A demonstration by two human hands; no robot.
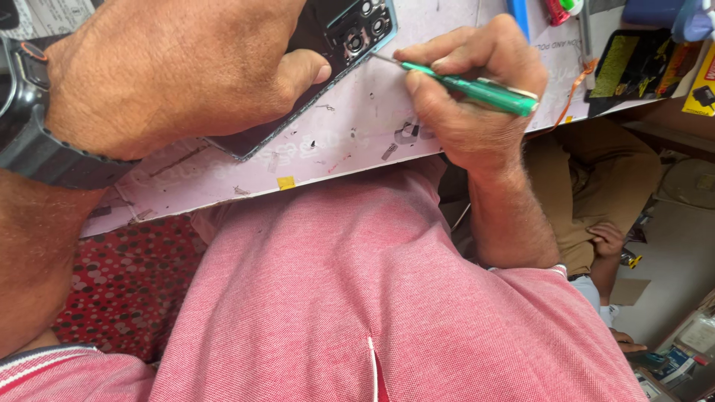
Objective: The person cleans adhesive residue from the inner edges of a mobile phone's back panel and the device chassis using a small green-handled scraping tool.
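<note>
Your red shirt (357,298) fills the near view | your left hand (164,71), a black watch (33,126) on its wrist, presses down closed on the phone (339,33) lying on the pale work board (335,145) | your right hand (469,89) pinches the green screwdriver (477,88), tip at the phone's right edge | far right: yellow-black pad (633,63).
</note>
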